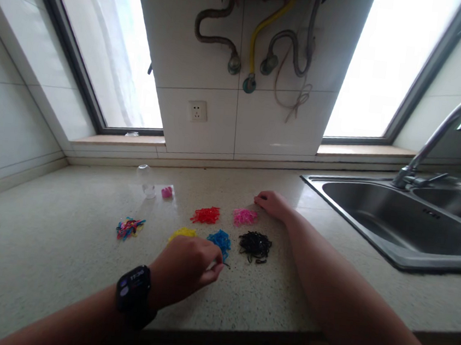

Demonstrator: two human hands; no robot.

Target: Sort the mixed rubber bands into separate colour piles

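Observation:
My left hand (193, 264), with a watch on its wrist, is closed in a pinch just in front of the blue rubber bands (219, 241). A small black rubber band (226, 266) sticks out at its fingertips. Part of the yellow rubber bands (183, 233) is hidden behind this hand. My right hand (272, 203) rests on the counter beyond the pink rubber bands (245, 216), fingers curled together; what they hold, if anything, is hidden. Black rubber bands (255, 244) lie in a pile between the hands, and red rubber bands (206, 214) lie left of the pink ones.
A mixed-colour pile of bands (129, 228) lies to the left. Behind it are a clear container (146, 182) and a pink lump (166, 192) on a clear sheet. A steel sink (364, 252) with a tap (436, 134) is at right. Pipes hang on the tiled wall.

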